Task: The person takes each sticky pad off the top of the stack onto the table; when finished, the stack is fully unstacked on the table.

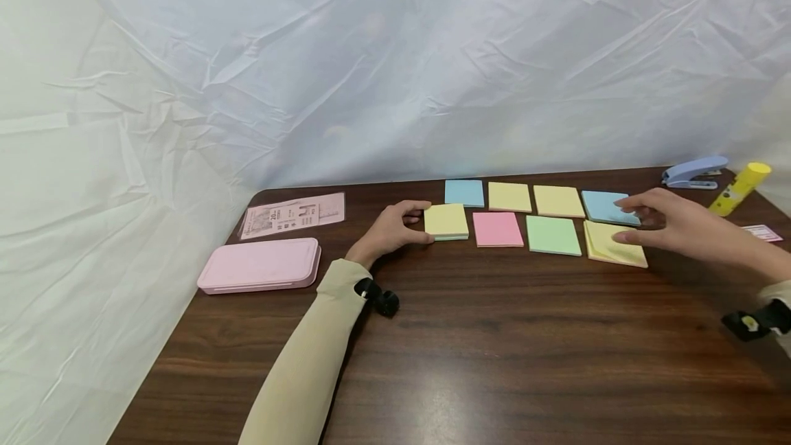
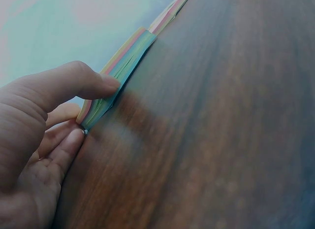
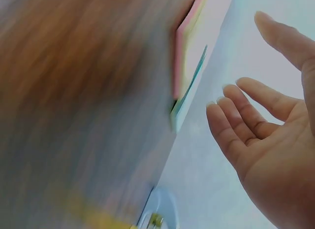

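At the left end of two rows of sticky-note pads, my left hand (image 1: 395,226) holds a thick yellow-topped sticky-note pad (image 1: 446,220) by its near and far edges. Its yellow, pink and green layers show from the side in the left wrist view, where the thumb (image 2: 101,83) presses the pad's edge. My right hand (image 1: 670,225), fingers spread and holding nothing, hovers over the rightmost yellow pad (image 1: 602,246), whose top sheet lifts a little. Behind that one lies a blue pad (image 1: 599,206), partly behind the fingertips. Between the hands lie a pink pad (image 1: 498,229) and a green pad (image 1: 553,235).
Another blue pad (image 1: 465,193) and two yellow pads, one here (image 1: 509,197), fill the back row. A pink case (image 1: 259,265) and a banknote-like slip (image 1: 293,215) lie at left. At right are a blue stapler (image 1: 692,172) and a yellow tube (image 1: 739,189). White sheeting (image 1: 395,88) hangs behind.
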The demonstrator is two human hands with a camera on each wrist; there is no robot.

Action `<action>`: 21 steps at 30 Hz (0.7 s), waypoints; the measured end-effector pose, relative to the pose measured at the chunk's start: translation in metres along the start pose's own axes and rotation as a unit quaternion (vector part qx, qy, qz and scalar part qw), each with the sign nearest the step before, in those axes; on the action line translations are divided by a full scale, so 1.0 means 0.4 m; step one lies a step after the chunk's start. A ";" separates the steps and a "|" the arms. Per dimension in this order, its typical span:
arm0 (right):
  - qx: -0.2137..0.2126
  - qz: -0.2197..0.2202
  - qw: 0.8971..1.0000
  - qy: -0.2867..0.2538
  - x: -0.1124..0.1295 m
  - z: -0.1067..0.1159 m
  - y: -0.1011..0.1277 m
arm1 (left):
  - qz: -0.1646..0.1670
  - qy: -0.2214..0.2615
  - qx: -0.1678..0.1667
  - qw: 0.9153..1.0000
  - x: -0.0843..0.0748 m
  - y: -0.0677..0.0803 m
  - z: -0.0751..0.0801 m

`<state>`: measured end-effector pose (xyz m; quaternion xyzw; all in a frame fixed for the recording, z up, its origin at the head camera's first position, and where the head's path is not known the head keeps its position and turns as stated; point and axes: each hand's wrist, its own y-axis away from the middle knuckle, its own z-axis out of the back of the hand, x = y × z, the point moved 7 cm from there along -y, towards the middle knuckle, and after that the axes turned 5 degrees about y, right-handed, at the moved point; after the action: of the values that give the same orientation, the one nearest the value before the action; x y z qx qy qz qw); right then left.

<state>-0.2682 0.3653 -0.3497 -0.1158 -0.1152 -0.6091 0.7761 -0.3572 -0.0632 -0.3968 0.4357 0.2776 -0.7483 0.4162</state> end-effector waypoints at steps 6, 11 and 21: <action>-0.020 0.062 0.998 -0.021 0.081 0.000 -0.037 | -0.001 0.000 0.001 1.000 0.000 0.000 -0.003; -0.013 0.084 0.995 -0.045 0.153 -0.012 -0.079 | -0.002 -0.002 0.000 1.000 0.001 -0.001 -0.002; 0.009 0.107 0.992 -0.073 0.278 -0.046 -0.163 | -0.003 -0.006 0.000 1.000 0.000 -0.002 0.000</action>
<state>-0.3052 0.2421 -0.3290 -0.1643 -0.1644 -0.5115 0.8273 -0.3577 -0.0628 -0.3967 0.4303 0.2761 -0.7523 0.4156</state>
